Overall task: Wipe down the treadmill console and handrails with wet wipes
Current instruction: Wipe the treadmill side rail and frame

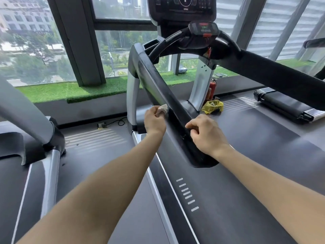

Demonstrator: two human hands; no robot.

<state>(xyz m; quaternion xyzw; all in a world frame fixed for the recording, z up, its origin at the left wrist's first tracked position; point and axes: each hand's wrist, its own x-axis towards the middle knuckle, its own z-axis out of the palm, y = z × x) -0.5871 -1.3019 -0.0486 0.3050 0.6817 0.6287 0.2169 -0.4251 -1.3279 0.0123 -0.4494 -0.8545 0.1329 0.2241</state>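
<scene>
The treadmill's black left handrail (pixel 158 88) runs from the console down toward me. My left hand (pixel 154 120) pinches a crumpled white wet wipe (pixel 162 109) and holds it against the rail's left side. Further down the same rail, my right hand (pixel 205 134) rests on top with its fingers curled over the upper edge. The dark console screen (pixel 181 6) sits at the top, with a small control pod (pixel 204 29) on the curved front bar below it. The right handrail (pixel 274 76) stretches out to the right.
A yellow bag (pixel 212 107) and a red fire extinguisher (pixel 212 88) sit on the floor past the treadmill's front. Another treadmill's frame (pixel 26 117) stands at left, a third (pixel 284 106) at right. Green turf lines the window sill (pixel 70 90). The belt (pixel 228 191) lies below.
</scene>
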